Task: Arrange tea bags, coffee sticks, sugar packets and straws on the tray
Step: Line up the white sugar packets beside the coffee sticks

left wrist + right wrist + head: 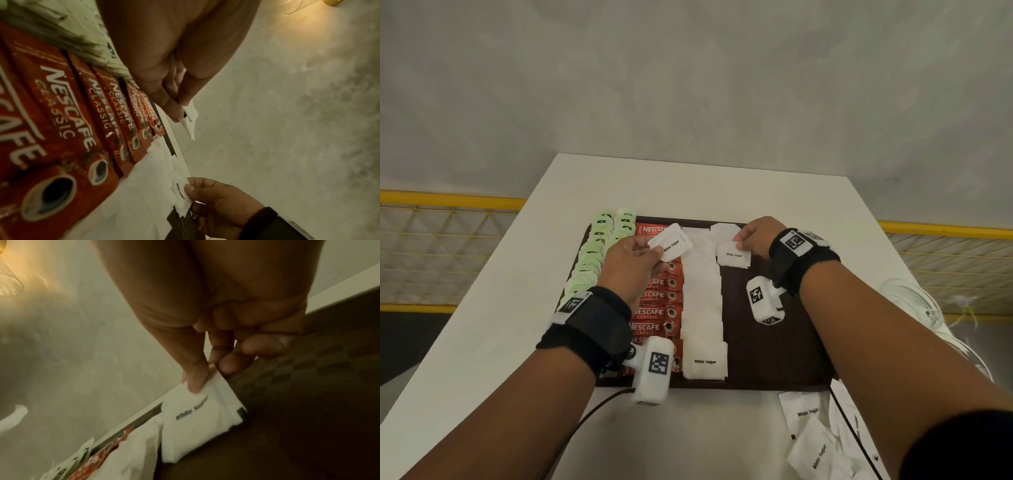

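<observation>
Packet (670,244) in left hand (631,258), tilted up-right

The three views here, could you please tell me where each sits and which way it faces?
Head: above, looking down at the tray; both forearms and hands show.
Left wrist: along the left hand, which pinches a sugar packet.
Right wrist: along the right hand, pinching another packet.
Shared: both wrist views show coffee sticks.

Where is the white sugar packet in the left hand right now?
In the head view, the white paper sugar packet is pinched by the left hand, raised above the far end of the red coffee sticks.
</observation>
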`<state>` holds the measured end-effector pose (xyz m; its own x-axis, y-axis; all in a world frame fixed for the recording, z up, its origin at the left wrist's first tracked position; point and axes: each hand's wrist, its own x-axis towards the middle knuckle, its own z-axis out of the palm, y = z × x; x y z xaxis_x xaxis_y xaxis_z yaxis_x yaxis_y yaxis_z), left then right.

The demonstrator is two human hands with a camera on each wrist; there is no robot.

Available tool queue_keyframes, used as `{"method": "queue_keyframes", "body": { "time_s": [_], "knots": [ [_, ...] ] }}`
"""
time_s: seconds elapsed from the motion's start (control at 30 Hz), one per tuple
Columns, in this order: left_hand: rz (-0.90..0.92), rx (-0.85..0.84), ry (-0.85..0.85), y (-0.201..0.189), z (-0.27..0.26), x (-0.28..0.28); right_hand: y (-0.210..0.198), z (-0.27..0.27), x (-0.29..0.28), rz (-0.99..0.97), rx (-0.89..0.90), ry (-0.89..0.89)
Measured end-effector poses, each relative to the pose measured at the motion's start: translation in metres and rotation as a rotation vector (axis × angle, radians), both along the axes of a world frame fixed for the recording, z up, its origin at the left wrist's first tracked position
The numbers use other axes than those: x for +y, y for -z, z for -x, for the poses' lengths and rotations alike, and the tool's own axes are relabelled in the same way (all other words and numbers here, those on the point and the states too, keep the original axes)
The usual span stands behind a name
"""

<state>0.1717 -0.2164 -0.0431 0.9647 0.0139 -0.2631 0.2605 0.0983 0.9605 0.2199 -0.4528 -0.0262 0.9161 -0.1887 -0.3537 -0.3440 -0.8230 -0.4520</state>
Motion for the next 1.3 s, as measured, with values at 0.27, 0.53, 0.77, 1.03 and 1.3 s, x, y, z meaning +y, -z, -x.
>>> {"method": "queue_keyframes", "body": {
  "time_s": [0.27, 0.53, 0.77, 1.03, 1.3],
  "knots": [
    [-0.014, 0.004, 0.034, 0.002, 0.001, 0.006, 0.008, -0.016, 0.008, 0.051, -0.067, 0.010],
    [-0.051, -0.012, 0.050, -0.001, 0.001, 0.008, 0.001, -0.012, 0.012, 0.073, -0.202, 0.060],
    [-0.071, -0.096, 0.068, -0.014, -0.001, -0.014, -0.039, 0.011, 0.045, -0.277, -0.021, -0.286],
    [-0.107, -0.111, -0.024, -0.020, 0.002, -0.013, -0.012, 0.014, -0.008, -0.301, -0.119, 0.046],
    [-0.133, -0.063, -0.083, -0.018, 0.005, -0.001, 0.015, 0.011, -0.015, -0.169, 0.086, 0.125]
  ]
}}
